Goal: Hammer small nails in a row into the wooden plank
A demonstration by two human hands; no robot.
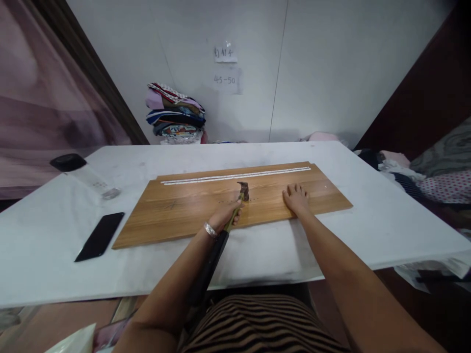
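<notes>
My left hand (pixel 227 214) is wrapped round the shaft of a claw hammer (pixel 221 240), close below its head. The hammer's dark metal head is at the middle of a wooden board (pixel 147 215), and its black grip runs back under my forearm. Whether the head touches the wood I cannot tell. A row of small dark dots, perhaps nails or holes, lies on either side of the head. My right hand (pixel 296 198) rests on the board to the right, fingers spread and holding nothing. Two thin white strips (pixel 235 176) lie along the board's far edge.
A black phone (pixel 100 237) lies left of the board on the white table (pixel 257 264). Behind it a clear bottle with a black cap (pixel 88 176) lies on its side. Folded clothes (pixel 176 115) are stacked against the back wall. More fabric (pixel 401 169) is heaped off the right edge.
</notes>
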